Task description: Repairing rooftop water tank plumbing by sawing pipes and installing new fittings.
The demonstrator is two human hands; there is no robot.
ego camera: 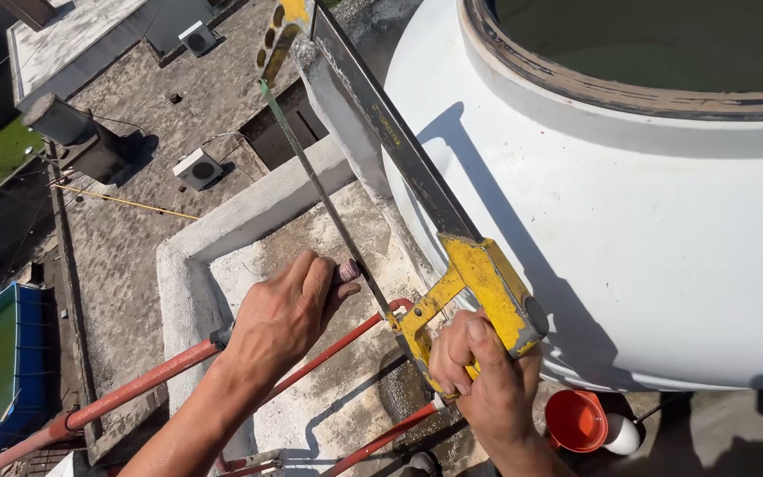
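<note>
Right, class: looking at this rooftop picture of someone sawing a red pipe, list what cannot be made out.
Head view only:
- Where the hacksaw blade meets the red pipe: hidden by the left hand.
- The saw's grip: covered by the right hand.
- The white tank: its top and right side cut off by the frame edge.
- The orange cap below the tank: partly hidden, its kind unclear.

Both bare forearms reach up from the lower edge, the left hand (286,311) lying knuckles up with its fingers curled over in a closed grip, the right hand (480,375) just beside it, fist clenched tight, thumb pointing upward.
</note>
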